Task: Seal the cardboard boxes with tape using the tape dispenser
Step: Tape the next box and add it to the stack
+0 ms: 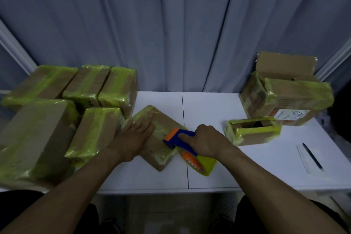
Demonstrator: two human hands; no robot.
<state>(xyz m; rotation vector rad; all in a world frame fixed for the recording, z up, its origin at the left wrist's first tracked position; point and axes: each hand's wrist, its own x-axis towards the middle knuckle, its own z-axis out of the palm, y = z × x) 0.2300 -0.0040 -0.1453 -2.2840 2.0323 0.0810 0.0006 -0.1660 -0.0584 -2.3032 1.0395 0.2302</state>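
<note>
A small cardboard box [163, 119] with yellow-green tape lies turned at an angle on the white table [209, 108], near its front middle. My left hand [135, 136] presses flat on the box's left part, fingers straight. My right hand [206, 139] grips the blue and orange tape dispenser [177, 137], whose orange head rests on the box's right edge. The yellow-green tape roll [199, 162] hangs below the hand, over the table.
Several taped boxes [91, 85] crowd the table's left side. At the right stand an open small box [252, 130] and a larger open box [284, 97]. A pen on a ruler [311, 156] lies near the right front edge. A curtain hangs behind.
</note>
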